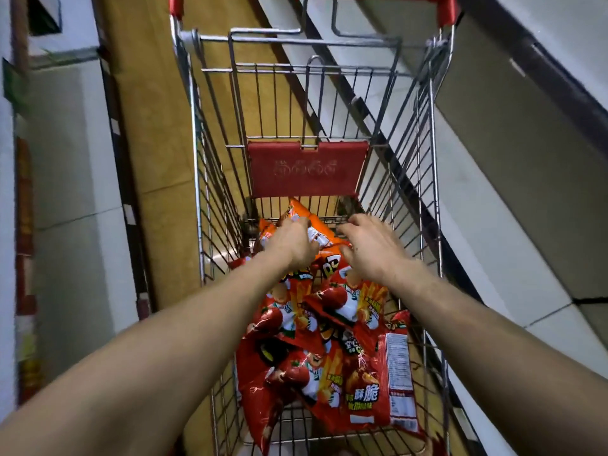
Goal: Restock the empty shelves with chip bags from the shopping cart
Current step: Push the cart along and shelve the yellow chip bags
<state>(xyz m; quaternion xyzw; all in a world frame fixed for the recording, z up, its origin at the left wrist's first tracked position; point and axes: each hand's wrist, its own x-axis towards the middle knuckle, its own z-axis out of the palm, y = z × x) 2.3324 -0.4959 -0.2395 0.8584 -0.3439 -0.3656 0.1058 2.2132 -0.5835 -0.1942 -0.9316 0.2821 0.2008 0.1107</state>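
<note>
Both my arms reach down into a wire shopping cart (210, 192) with red trim. Several red chip bags (345, 373) lie piled in its basket, and an orange chip bag (316, 225) lies at the far end under the red child-seat flap (306, 169). My left hand (291, 241) grips the orange bag, fingers curled over its edge. Just right of that bag my right hand (368, 245) hovers above the pile, its fingers bent downward and holding nothing that I can see.
White shelves (65, 159) run along the left of the aisle with dark price strips on their edges. More white shelves (510, 159) run along the right, close to the cart's side. A yellowish floor strip (154, 126) shows between the left shelves and the cart.
</note>
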